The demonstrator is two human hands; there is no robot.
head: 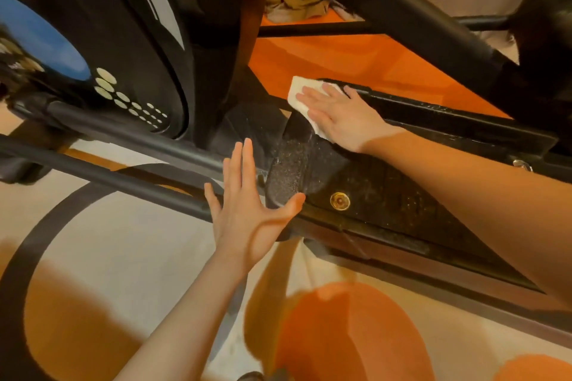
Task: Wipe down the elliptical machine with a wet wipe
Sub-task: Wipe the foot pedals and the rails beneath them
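Observation:
The black elliptical machine fills the view, with its flywheel housing (93, 49) at the upper left and a dusty black foot pedal (309, 164) in the middle. My right hand (337, 116) lies flat with straight fingers on a white wet wipe (298, 94), pressing it onto the pedal's far front edge. My left hand (247, 210) is spread open beside the pedal's near front corner, its thumb touching the pedal's edge. A brass bolt (340, 201) sits on the pedal surface between my arms.
A grey rail tube (130, 145) runs under my left hand's fingers. A thick black arm bar (402, 18) crosses the upper right. The floor is a rug (123, 257) with orange, cream and grey shapes. Crumpled cloth (294, 0) lies behind the machine.

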